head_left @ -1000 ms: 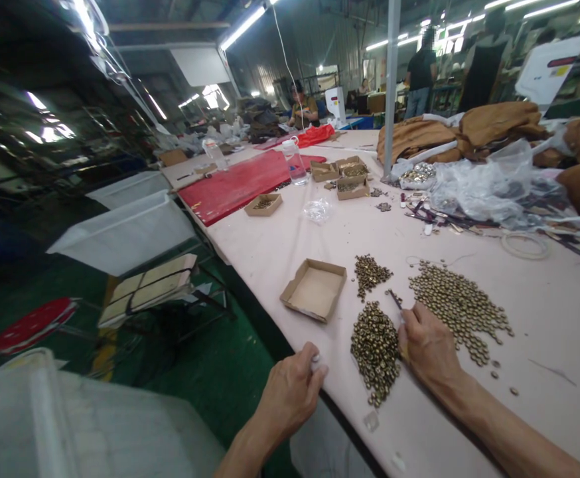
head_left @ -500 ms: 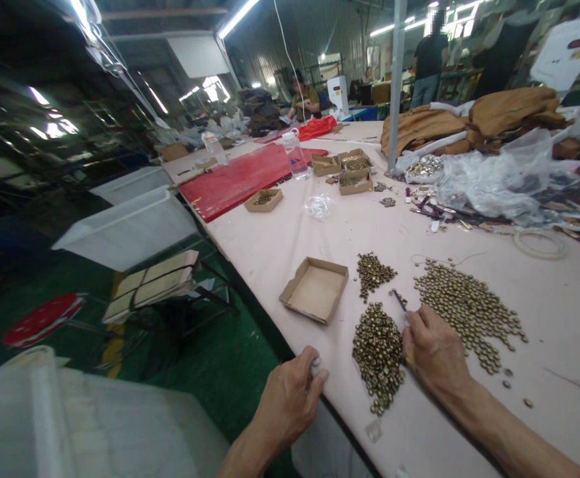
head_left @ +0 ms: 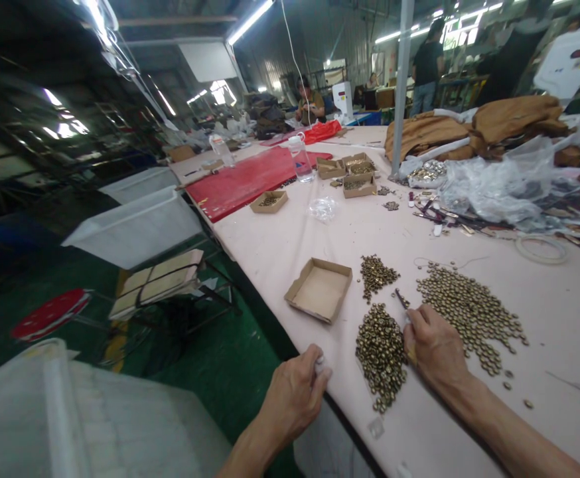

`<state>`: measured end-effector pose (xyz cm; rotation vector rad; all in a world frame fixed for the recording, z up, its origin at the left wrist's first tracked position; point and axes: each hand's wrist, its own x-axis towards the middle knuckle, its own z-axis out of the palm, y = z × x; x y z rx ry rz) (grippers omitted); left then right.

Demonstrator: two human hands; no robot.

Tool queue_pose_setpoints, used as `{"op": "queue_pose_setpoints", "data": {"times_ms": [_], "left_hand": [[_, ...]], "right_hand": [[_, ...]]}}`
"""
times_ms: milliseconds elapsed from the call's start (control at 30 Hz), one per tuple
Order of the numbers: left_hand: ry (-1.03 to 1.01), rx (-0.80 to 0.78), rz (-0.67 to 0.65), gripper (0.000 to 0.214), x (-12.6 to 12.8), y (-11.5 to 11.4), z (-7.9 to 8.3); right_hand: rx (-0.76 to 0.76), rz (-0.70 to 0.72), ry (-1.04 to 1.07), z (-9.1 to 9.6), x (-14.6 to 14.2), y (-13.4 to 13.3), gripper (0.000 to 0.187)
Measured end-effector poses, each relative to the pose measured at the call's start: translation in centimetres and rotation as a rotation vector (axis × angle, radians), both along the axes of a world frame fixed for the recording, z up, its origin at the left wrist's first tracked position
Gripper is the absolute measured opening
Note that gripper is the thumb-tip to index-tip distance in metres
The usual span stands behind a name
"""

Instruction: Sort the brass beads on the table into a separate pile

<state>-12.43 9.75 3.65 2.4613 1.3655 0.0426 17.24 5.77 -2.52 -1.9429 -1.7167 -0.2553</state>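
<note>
2 bare forearms [head_left: 511,419], narrowing toward 2 bare wrists [head_left: 459,388]

Bronze-coloured pieces [head_left: 380,355] (many round) lie in three clusters around a slim dark tool [head_left: 401,299].

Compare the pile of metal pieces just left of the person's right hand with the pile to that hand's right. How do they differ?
The left pile is narrow; the right pile is broader.
The left pile is heaped, with pieces overlapping; the right pile lies flatter.
Both are made up of small bronze-coloured pieces and rest on the table.
</note>
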Motion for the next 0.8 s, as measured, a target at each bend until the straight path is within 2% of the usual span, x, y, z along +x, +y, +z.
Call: {"op": "queue_pose_setpoints", "data": {"times_ms": [200, 300, 400, 533, 800], "left_hand": [[0.038, 0.01, -0.004, 0.019, 0.0, -0.1, 0.2], [0.051, 0.015, -0.003, 0.02, 0.1, -0.3, 0.5], [0.06, 0.025, 0.0, 0.021, 0.2, -0.5, 0.5], [0.079, 0.037, 0.006, 0.022, 0.3, -0.6, 0.5], [0.124, 0.036, 0.014, 0.025, 0.4, -0.9, 0.6]], "right_hand": [[0.011, -0.079, -0.033, 0.5, 1.3, 0.5, 0.01], [0.072, -0.102, -0.027, 0.9, 1.9, 0.2, 0.011], [0.136, 0.038, 0.052, 1.0, 1.7, -0.1, 0.016], [0.092, 0.238, 0.122, 1.1, 1.2, -0.1, 0.017], [0.014, 0.303, 0.008, 0.8, 1.7, 0.0, 0.022]]}}
